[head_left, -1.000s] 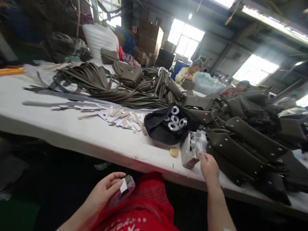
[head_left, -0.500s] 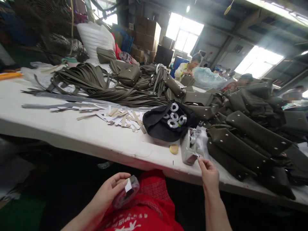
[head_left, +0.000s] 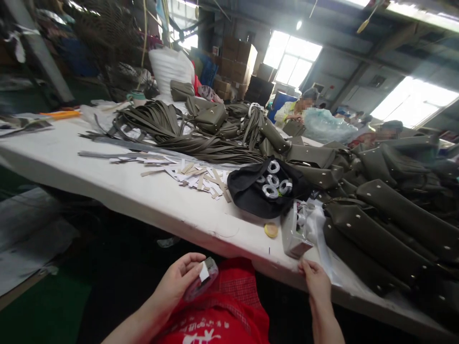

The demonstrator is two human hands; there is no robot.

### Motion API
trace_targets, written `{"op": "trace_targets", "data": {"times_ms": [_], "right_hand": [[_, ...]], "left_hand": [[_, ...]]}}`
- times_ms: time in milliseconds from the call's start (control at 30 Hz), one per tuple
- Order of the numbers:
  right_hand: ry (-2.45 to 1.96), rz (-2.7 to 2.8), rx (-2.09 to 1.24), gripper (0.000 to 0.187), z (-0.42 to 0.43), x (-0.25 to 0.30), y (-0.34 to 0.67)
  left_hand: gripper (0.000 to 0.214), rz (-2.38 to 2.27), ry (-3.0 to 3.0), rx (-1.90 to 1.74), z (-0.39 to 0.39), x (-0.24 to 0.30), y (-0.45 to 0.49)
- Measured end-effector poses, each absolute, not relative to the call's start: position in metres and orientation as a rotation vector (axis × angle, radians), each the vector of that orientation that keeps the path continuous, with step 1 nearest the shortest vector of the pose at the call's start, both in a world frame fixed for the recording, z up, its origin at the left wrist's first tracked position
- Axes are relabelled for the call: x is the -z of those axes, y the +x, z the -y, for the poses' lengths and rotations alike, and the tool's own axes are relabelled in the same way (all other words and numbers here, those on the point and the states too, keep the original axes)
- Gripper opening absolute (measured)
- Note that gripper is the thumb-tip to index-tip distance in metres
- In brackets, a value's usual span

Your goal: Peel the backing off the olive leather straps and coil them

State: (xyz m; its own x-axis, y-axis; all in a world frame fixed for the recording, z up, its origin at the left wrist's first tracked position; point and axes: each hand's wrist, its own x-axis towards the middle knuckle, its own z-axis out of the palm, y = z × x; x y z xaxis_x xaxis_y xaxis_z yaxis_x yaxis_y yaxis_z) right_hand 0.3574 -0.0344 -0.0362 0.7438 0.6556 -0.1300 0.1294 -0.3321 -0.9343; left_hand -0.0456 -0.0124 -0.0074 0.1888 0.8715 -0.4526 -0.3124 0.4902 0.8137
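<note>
The clear plastic coil (head_left: 212, 275), as it appears, is in your left hand (head_left: 181, 277), low in front of your red apron (head_left: 215, 316) and off the table's near edge. That grip is closed, with a white tab (head_left: 204, 271) showing beside your thumb.

Your right hand (head_left: 317, 282) is at the table edge, just below the near end of what looks like a grey tape dispenser (head_left: 292, 236). Its thumb and forefinger come close together; I can't tell whether you have anything between them.

You seem to be at the point of taking tape for the coil. The next move would call for keeping the coil steady, tab uppermost, and the right fingertips clear of the dispenser.

Beside the dispenser you have a yellow disc (head_left: 271, 230) and a black fabric bag (head_left: 247, 191) holding similar coils (head_left: 273, 166). Farther out are paper strips (head_left: 197, 177) and dark olive straps (head_left: 154, 119), with studded bags (head_left: 383, 239) heaped to your right.
</note>
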Motion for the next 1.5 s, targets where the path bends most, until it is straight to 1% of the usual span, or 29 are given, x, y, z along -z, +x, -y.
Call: {"op": "trace_targets", "data": {"times_ms": [100,167,400,500,767,867,1000,1100,1200,1333,1400,1433,1500], "right_hand": [[-1.865,0.688,-0.628,0.050,0.038,0.028,0.333],[-1.780,0.779,-0.720,0.045,0.032,0.015,0.300],[-1.318,1.162,-1.497,0.034,0.011,-0.027,0.152],[-1.200,1.205,-1.689,0.036,0.015,-0.027,0.122],[-1.291,1.198,-1.732,0.041,0.012,-0.003,0.108],[-1.298,1.168,-1.754,0.041,0.012,0.000,0.107],[-1.195,1.087,-1.882,0.037,0.012,0.002,0.107],[-1.128,1.055,-1.911,0.035,0.012,0.004,0.104],[-1.109,1.058,-1.855,0.034,0.009,0.005,0.096],[-1.133,1.102,-1.737,0.037,-0.002,0.006,0.087],[-1.069,1.066,-1.719,0.037,-0.005,0.008,0.086],[-0.999,1.033,-1.743,0.039,-0.006,0.009,0.087],[-0.858,0.993,-1.818,0.047,-0.009,0.009,0.091]], "left_hand": [[0.047,-1.101,0.750,-0.925,0.011,0.007,-0.044],[0.042,-1.148,0.846,-0.969,0.012,0.004,-0.040],[0.021,-1.252,1.163,-1.066,0.020,-0.009,-0.033],[0.019,-1.319,1.199,-1.110,0.023,-0.007,-0.041],[0.021,-1.321,1.137,-1.183,0.026,0.002,-0.050],[0.026,-1.274,1.026,-1.191,0.024,0.003,-0.049],[0.025,-1.313,1.025,-1.218,0.022,-0.003,-0.049],[0.025,-1.379,1.100,-1.227,0.025,-0.011,-0.050],[0.026,-1.386,1.274,-1.196,0.030,-0.016,-0.050],[0.022,-1.328,1.482,-1.249,0.030,-0.015,-0.051],[0.020,-1.321,1.551,-1.260,0.028,-0.011,-0.052],[0.020,-1.320,1.587,-1.257,0.027,-0.009,-0.053],[0.022,-1.301,1.672,-1.239,0.023,-0.002,-0.054]]}}
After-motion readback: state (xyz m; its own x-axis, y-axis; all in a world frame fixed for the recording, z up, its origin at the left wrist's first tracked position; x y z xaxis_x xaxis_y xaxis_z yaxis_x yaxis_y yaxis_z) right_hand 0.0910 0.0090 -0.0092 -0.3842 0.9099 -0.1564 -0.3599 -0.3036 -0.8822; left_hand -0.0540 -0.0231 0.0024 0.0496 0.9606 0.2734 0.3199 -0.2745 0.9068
